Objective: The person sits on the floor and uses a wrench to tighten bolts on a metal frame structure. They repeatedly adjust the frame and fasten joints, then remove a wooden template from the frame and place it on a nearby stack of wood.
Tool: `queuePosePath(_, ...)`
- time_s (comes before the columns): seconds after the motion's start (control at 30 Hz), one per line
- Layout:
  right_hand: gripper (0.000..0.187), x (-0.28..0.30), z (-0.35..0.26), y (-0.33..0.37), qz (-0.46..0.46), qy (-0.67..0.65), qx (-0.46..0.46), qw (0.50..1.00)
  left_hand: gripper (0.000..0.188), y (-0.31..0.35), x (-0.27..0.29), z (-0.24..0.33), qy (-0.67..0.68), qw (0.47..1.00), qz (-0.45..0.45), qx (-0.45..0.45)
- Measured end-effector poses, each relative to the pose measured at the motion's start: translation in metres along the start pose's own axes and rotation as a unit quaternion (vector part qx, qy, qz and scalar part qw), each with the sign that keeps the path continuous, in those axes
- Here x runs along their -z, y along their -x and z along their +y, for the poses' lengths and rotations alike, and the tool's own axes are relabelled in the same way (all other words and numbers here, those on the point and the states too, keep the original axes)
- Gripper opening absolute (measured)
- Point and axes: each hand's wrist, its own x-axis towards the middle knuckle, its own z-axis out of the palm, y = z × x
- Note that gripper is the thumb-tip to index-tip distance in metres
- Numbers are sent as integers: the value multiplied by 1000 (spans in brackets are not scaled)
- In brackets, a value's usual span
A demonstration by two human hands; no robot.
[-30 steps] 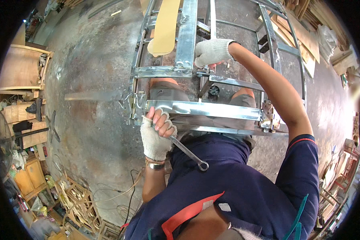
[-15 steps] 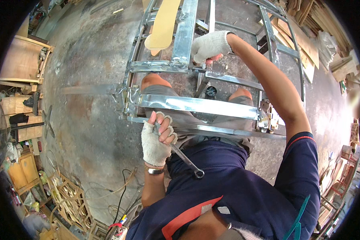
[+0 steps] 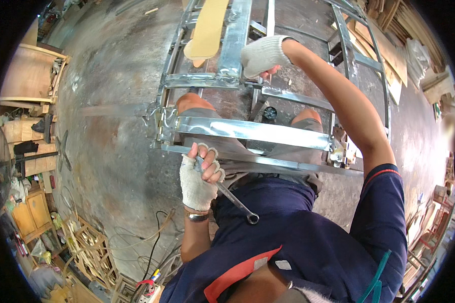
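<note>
My left hand (image 3: 197,179), in a white fingerless glove, is closed round a steel wrench (image 3: 236,203). Its ring end points down toward my shirt, and the other end is partly covered by my fingers. My right hand (image 3: 263,58), gloved the same way, is up at a wide steel bar (image 3: 234,43) of a welded metal frame. Its fingers curl under, with only some tips showing; whatever they grip is hidden by the glove. A front crossbar (image 3: 253,130) of the frame spans above my thighs, with brackets at both ends.
A yellow flat strip (image 3: 209,30) lies on the frame's far left part. On the floor between my knees is a small dark round object (image 3: 270,113). Wood scraps (image 3: 92,250) and cables (image 3: 156,237) lie at lower left; boards (image 3: 376,45) lean at far right.
The view has shifted slightly, moving the frame a little within it. Both hands keep nearly the same pose, the left one still holding the wrench.
</note>
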Motion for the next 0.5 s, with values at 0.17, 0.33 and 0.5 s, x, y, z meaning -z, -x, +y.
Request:
queuePosePath(0.17, 34, -2, 10, -4, 0, -42, 10, 999, 34, 6, 11, 4, -6, 1000, 16, -21)
queuePosePath(0.33, 32, 3, -4, -4, 8, 30, 8, 1000, 34, 10, 15, 9, 6, 999, 24, -37)
queuePosePath(0.5, 34, -1, -5, -3, 33, 54, -5, 998, 34, 7, 21, 10, 42, 998, 27, -29)
